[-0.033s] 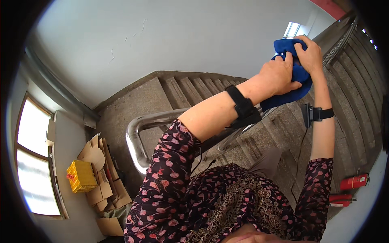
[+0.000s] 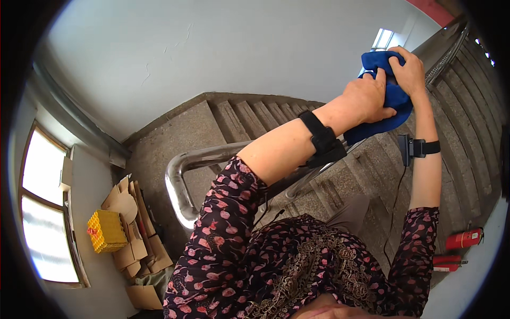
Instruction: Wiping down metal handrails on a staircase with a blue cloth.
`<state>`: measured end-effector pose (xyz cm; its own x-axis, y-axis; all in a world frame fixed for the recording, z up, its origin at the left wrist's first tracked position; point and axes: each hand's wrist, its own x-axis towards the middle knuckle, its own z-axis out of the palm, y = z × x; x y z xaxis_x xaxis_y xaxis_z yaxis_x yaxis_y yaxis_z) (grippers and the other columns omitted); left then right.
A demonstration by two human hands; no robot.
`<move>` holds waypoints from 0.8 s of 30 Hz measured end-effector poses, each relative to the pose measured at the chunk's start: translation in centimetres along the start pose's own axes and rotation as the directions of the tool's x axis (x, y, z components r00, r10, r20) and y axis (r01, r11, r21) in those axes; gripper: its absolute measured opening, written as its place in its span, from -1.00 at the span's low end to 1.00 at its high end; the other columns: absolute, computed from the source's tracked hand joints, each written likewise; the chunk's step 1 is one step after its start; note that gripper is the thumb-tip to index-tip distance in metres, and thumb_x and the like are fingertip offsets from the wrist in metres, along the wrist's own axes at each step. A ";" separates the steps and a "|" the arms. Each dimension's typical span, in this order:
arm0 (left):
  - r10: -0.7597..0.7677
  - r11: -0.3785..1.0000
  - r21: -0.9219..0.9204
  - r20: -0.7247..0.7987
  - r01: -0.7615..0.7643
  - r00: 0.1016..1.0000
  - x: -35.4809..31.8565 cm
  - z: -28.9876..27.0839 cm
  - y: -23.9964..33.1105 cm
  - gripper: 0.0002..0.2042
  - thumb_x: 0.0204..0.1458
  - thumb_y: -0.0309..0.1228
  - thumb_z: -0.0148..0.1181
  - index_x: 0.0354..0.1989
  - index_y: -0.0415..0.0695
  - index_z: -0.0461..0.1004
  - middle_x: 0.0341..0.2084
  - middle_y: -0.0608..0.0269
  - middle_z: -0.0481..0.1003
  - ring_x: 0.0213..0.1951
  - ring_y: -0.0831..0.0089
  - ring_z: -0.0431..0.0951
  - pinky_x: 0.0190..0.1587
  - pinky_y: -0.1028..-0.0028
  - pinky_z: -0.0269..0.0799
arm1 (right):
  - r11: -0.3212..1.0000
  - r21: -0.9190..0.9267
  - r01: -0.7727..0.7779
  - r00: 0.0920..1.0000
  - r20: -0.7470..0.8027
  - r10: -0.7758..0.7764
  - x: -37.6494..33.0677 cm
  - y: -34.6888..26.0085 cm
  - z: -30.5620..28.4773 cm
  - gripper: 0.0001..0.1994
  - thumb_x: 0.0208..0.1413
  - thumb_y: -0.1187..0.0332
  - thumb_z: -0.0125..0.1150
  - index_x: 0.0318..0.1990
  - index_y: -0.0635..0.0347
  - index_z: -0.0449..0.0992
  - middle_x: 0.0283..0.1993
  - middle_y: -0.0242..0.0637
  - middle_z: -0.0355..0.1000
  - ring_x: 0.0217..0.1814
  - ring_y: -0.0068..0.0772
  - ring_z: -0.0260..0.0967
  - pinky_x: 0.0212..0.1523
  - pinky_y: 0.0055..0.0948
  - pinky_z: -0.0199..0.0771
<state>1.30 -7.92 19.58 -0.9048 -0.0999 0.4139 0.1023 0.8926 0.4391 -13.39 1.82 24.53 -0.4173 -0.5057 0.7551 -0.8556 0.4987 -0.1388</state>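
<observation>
A blue cloth (image 2: pixel 383 126) hangs over the metal handrail (image 2: pixel 179 192) at the upper right, bunched between both hands. My left hand (image 2: pixel 365 99) grips the cloth, its thumb low on it and its fingers pressed into the folds higher up. Just to the right and a little higher, my right hand (image 2: pixel 410 72) pinches the upper fold, thumb in front and fingers curled over the top. The cloth and hands hide the rail beneath them. Each forearm wears a black strap with a small device.
Stone stairs (image 2: pixel 459 138) climb on the right, and another flight (image 2: pixel 249 119) lies beyond the rail. Flattened cardboard (image 2: pixel 141 247) and stacked yellow egg trays (image 2: pixel 108 232) stand by the window (image 2: pixel 45 239) at left. Two red fire extinguishers (image 2: pixel 463 239) are at lower right.
Both hands and the blue cloth have shifted slightly to the right. The grip of each hand looks the same.
</observation>
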 end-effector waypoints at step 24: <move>0.104 0.989 -0.110 0.067 -0.096 0.992 -2.4 -0.4 -2.7 0.00 -0.30 -0.05 0.41 0.26 -0.30 -0.02 -0.16 -0.21 0.45 -0.09 0.05 0.51 -0.08 0.27 0.47 | 0.980 0.055 0.189 0.982 -0.014 -0.189 -2.4 1.5 -0.3 -0.75 0.06 0.40 -0.04 -0.15 0.24 0.48 -0.16 -0.10 0.47 -0.12 -0.08 0.40 -0.03 -0.32 0.36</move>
<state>3.33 -10.25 17.76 -0.9150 0.0227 0.4028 0.2333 0.8443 0.4824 -13.61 3.96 22.72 -0.2441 -0.5811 0.7764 -0.9345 0.3549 -0.0282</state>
